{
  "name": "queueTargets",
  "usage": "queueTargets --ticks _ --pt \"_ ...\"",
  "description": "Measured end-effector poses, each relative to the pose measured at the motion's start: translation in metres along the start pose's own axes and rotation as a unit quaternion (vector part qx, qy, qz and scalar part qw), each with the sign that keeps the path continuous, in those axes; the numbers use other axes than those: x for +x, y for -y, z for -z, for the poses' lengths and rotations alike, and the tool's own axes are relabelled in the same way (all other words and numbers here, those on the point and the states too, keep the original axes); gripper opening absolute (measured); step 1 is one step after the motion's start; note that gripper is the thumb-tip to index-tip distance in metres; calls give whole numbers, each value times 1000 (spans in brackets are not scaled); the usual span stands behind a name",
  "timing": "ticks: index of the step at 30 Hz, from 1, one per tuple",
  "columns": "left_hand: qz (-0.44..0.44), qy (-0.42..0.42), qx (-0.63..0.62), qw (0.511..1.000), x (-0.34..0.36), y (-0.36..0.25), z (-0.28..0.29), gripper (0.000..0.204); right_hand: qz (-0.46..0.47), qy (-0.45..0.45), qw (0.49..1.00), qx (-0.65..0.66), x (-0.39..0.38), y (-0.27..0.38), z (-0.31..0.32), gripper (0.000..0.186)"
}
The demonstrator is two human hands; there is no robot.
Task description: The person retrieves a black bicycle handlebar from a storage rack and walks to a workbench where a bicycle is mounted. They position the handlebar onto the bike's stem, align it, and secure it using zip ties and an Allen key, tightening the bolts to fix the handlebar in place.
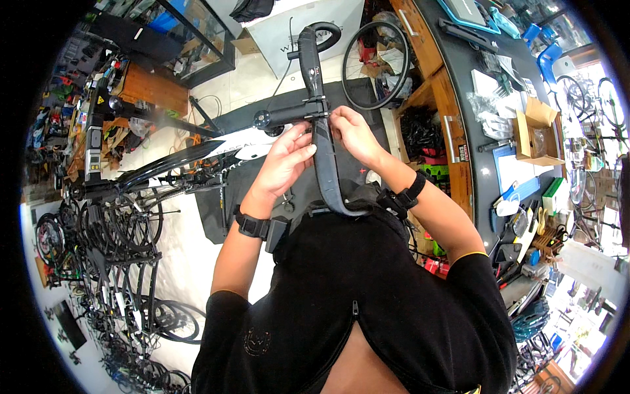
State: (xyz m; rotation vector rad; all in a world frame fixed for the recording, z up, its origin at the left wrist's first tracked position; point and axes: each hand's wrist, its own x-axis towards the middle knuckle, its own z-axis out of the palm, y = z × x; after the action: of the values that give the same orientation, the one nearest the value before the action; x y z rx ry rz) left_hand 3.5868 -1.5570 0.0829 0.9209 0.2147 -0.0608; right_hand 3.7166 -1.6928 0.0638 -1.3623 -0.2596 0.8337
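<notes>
A black drop handlebar (325, 167) runs from far to near in front of me, its near end close to my body. It is joined to a black stem (283, 115) on a black and white bicycle frame (230, 146). My left hand (283, 163) is at the bar's left side just below the stem, fingers curled and thumb against the bar. On the other side, my right hand (356, 136) is closed in a pinch by the stem clamp (317, 107). Whatever its fingertips hold is too small or hidden to tell.
At right stands a dark workbench (482, 177) with wooden drawers, an open cardboard box (537, 134) and several tools. A bicycle wheel (344, 69) leans ahead, near a large white box (279, 49). Several bicycles (125, 230) crowd the left. A dark mat (249, 197) lies below.
</notes>
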Motion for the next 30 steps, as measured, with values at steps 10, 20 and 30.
queueTargets --ticks 10,20,30 --pt "4 8 3 1000 1 -1 -1 50 -7 18 1000 -8 11 -17 3 36" --pt "-2 12 -4 1000 1 0 1 49 -109 37 991 66 8 -2 12 38" --pt "-5 3 0 1000 0 1 2 51 -74 -2 997 -31 7 8 -1 38"
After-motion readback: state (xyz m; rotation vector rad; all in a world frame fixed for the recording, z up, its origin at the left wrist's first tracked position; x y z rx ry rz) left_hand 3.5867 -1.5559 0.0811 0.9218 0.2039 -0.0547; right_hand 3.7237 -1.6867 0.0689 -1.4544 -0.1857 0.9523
